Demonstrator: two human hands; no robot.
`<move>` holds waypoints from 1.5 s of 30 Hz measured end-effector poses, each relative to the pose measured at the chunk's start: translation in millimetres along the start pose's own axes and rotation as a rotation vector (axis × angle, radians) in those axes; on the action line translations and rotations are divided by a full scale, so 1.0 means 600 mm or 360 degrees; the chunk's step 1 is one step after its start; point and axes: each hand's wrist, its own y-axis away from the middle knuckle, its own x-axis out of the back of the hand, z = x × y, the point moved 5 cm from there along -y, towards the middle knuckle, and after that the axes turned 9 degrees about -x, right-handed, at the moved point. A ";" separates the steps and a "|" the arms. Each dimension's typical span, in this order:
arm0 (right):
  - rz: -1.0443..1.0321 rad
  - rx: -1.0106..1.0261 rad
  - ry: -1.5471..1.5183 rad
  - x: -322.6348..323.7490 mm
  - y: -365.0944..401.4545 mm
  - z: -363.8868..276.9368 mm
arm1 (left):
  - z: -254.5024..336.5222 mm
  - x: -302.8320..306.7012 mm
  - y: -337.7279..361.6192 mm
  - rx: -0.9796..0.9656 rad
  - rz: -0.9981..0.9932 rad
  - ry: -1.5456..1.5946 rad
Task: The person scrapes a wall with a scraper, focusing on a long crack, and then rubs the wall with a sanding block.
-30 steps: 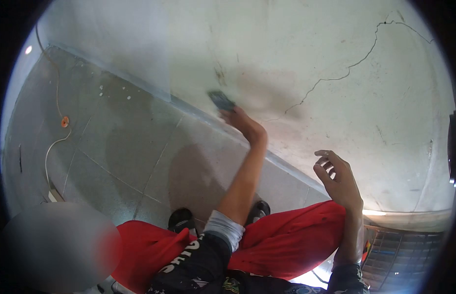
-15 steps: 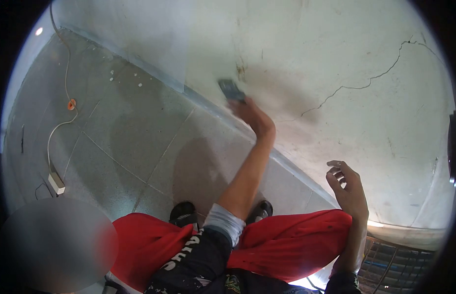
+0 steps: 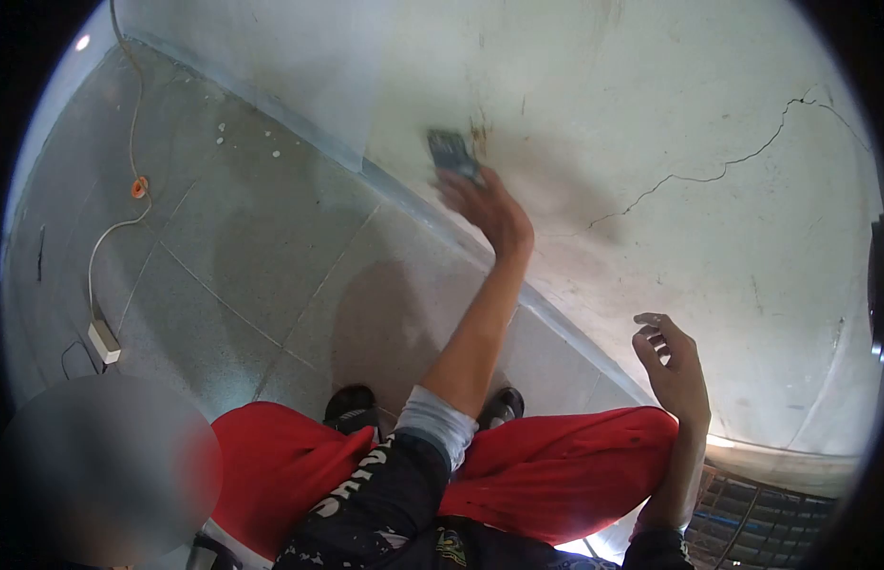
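My left hand (image 3: 489,209) is stretched out low against the pale plastered wall (image 3: 651,114), gripping a small dark flat block (image 3: 451,152) pressed on the wall just above the floor line. A brown smear (image 3: 480,128) marks the wall beside the block. My right hand (image 3: 675,366) hangs in the air near my right knee, fingers loosely curled and apart, holding nothing. I am crouched; red trousers (image 3: 546,475) and black shoes (image 3: 352,404) show below.
A long crack (image 3: 727,171) runs across the wall on the right. The grey tiled floor (image 3: 233,266) carries a white cable (image 3: 129,223) with an orange piece (image 3: 139,187) and a white power strip (image 3: 104,340). A wire crate (image 3: 774,522) sits at the lower right.
My left hand with the dark block has slid a little up and right along the wall's base, toward the brown smear. My right hand has dropped slightly and stays empty.
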 end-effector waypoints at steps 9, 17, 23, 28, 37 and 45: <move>-0.0055 0.0310 0.0014 -0.015 -0.009 -0.053 | -0.122 0.036 0.119 0.0155 -0.0237 0.0409; -0.0080 0.0193 0.0000 -0.007 0.006 -0.045 | -0.168 0.054 0.162 -0.0882 -0.0766 -0.0429; -0.0088 0.0207 -0.0023 -0.004 0.008 -0.031 | -0.174 0.025 0.154 -0.0645 -0.0889 -0.0587; -0.0109 0.0235 -0.0077 0.001 0.011 -0.012 | -0.099 0.036 -0.022 -0.0489 -0.0271 0.0011; -0.0118 0.0256 -0.0060 0.001 0.000 -0.019 | -0.155 -0.021 0.179 0.0051 -0.0563 0.0226; -0.0097 0.0143 -0.0058 0.009 0.010 0.025 | -0.117 0.008 -0.014 -0.0110 -0.0121 0.0184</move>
